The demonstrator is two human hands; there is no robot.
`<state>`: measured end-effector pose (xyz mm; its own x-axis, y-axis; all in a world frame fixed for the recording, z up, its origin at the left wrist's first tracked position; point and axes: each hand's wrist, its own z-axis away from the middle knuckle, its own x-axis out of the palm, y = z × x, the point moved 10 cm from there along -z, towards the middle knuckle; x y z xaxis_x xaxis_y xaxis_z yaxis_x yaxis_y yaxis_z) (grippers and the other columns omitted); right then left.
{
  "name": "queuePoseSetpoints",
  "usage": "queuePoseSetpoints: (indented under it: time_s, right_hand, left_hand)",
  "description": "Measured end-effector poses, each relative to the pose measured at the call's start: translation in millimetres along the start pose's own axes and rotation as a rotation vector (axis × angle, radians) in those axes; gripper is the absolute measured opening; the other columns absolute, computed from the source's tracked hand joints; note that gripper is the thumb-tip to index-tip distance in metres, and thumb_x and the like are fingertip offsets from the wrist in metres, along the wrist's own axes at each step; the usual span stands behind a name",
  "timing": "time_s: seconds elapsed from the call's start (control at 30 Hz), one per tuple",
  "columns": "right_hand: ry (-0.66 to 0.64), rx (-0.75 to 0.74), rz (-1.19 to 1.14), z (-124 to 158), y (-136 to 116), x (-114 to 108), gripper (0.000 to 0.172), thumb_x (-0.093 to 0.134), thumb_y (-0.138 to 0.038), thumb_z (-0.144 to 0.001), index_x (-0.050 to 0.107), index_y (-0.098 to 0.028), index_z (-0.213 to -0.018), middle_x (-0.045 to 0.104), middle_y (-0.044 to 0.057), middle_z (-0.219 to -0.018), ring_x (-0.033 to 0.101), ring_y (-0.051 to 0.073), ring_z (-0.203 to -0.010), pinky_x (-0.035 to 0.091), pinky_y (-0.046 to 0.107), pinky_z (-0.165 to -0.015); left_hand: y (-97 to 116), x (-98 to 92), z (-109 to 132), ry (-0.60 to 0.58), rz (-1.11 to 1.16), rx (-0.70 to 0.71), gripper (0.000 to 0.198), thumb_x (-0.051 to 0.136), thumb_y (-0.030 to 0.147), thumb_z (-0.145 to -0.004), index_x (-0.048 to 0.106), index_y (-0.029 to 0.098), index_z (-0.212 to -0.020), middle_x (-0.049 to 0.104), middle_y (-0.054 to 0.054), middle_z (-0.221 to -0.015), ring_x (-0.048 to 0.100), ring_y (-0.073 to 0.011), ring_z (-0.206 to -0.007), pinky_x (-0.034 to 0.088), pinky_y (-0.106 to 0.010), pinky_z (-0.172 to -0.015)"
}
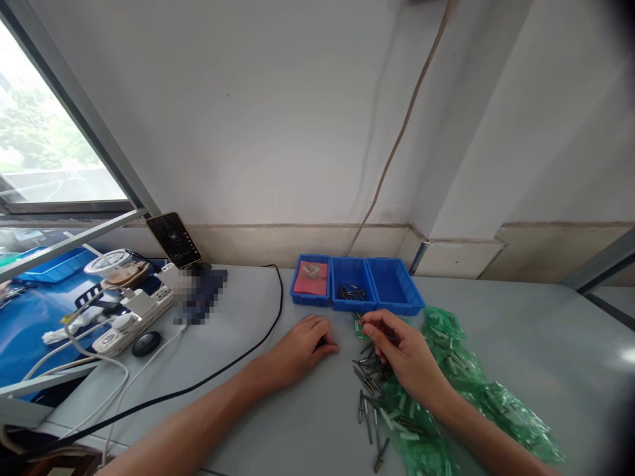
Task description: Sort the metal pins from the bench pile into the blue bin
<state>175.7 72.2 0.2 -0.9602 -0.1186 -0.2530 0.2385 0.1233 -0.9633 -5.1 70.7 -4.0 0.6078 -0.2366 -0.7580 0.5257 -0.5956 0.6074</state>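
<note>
My left hand (pixel 303 350) rests on the grey table with its fingers curled in, and nothing shows in it. My right hand (pixel 404 354) pinches a slim metal bit (pixel 362 319) with a gold-coloured end between thumb and fingertips. It is just in front of the blue bins. Under and beside that hand lies a loose pile of similar metal bits (pixel 370 380), some overlapping. Green plastic bags (pixel 424 423) with metal bits inside lie below and right of it. Several bits lie in the middle blue bin (pixel 353 264).
The left blue bin (pixel 294 284) holds a red card (pixel 310 285) and a small clear packet. The right blue bin (pixel 394 281) adjoins the middle one. A black cable (pixel 218 370) crosses the table at left, near a power strip (pixel 149 311), a black mouse (pixel 147 344) and a propped phone (pixel 173 239).
</note>
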Motion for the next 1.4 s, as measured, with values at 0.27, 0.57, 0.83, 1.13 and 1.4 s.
queuePoseSetpoints:
  time_s: [0.27, 0.57, 0.83, 1.13, 1.4]
  right_hand:
    - [0.008, -0.013, 0.006, 1.0, -1.7, -1.3, 0.031, 0.064, -0.056, -0.101, 0.070, -0.026, -0.108, 0.060, -0.002, -0.076, 0.054, 0.017, -0.060, 0.046, 0.029, -0.054]
    - [0.007, -0.011, 0.011, 0.8, -2.6, -1.2, 0.031, 0.064, -0.056, -0.101, 0.070, -0.026, -0.107, 0.059, -0.002, -0.074, 0.055, 0.016, -0.060, 0.047, 0.029, -0.055]
    - [-0.016, -0.002, 0.016, 1.7, 0.2, 0.7, 0.029, 0.062, -0.054, -0.102, 0.068, -0.026, -0.109, 0.059, -0.002, -0.077, 0.054, 0.016, -0.062, 0.046, 0.029, -0.057]
    - [-0.015, -0.002, 0.027, 0.4, 0.3, 0.8, 0.030, 0.061, -0.055, -0.103, 0.066, -0.026, -0.109, 0.058, -0.002, -0.078, 0.053, 0.016, -0.063, 0.046, 0.029, -0.057]
    - [-0.014, -0.007, 0.039, 0.9, 0.1, 0.1, 0.028, 0.061, -0.053, -0.103, 0.067, -0.027, -0.109, 0.058, -0.003, -0.078, 0.052, 0.016, -0.062, 0.045, 0.029, -0.057]
  left_hand:
    - [-0.6, -0.9, 0.1, 0.006, 0.015, -0.004, 0.020, 0.063, 0.030, -0.108, 0.056, 0.021, -0.092, 0.062, -0.002, -0.097, 0.059, -0.0204, -0.095, 0.048, -0.031, -0.086]
    - [1.1, -2.0, -0.2, 0.014, -0.006, 0.006, 0.020, 0.064, 0.028, -0.108, 0.055, 0.021, -0.092, 0.060, -0.001, -0.098, 0.058, -0.0191, -0.094, 0.047, -0.030, -0.083]
    - [3.3, -4.2, -0.8, 0.003, 0.004, -0.007, 0.022, 0.062, 0.027, -0.109, 0.053, 0.021, -0.090, 0.057, 0.000, -0.096, 0.056, -0.0182, -0.090, 0.046, -0.029, -0.081]
    - [3.0, -3.2, -1.4, 0.013, 0.022, 0.020, 0.023, 0.064, 0.024, -0.108, 0.052, 0.020, -0.088, 0.055, 0.000, -0.095, 0.055, -0.0170, -0.089, 0.044, -0.028, -0.080]
    - [4.7, -3.1, -0.4, 0.024, 0.005, 0.031, 0.021, 0.065, 0.022, -0.107, 0.053, 0.020, -0.089, 0.055, 0.000, -0.097, 0.056, -0.0173, -0.091, 0.045, -0.028, -0.082]
